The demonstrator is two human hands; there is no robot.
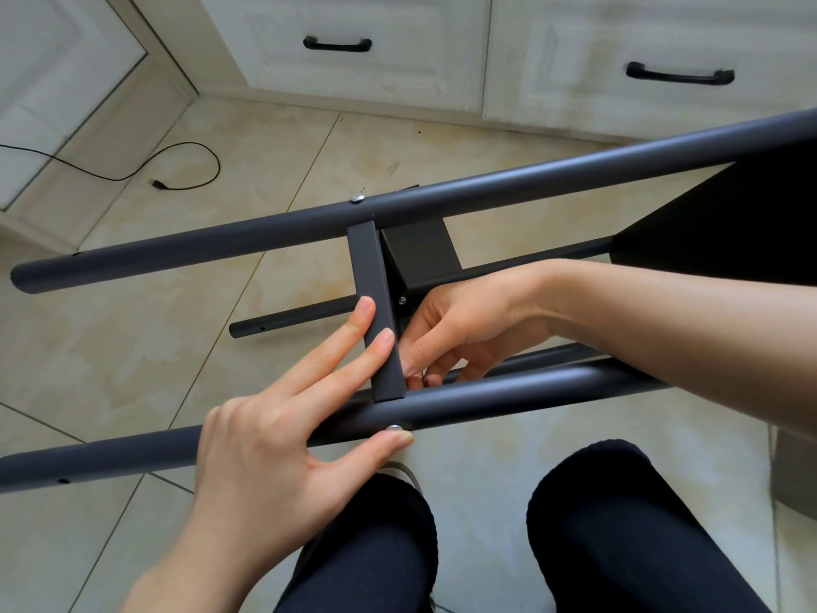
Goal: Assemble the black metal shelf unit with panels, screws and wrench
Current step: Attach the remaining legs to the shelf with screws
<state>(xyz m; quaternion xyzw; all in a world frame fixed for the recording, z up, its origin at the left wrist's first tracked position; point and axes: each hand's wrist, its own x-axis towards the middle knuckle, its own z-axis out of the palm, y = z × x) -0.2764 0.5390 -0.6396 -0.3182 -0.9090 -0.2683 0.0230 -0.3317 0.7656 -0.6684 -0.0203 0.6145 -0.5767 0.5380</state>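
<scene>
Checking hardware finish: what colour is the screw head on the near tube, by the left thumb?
Silver, bright metal, screw head against the dark grey near tube; head view.

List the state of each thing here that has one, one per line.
near tube: screw seated, thumb touching it
far tube: screw in
cross panel: spans both tubes
left hand: fingers straight, pressing panel
right hand: fingers curled behind panel
drawers: closed

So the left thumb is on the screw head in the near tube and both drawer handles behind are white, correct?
Not quite. The head view shows both drawer handles are black, not white. The rest holds: the left hand has its thumb against the screw head in the near tube.
</scene>
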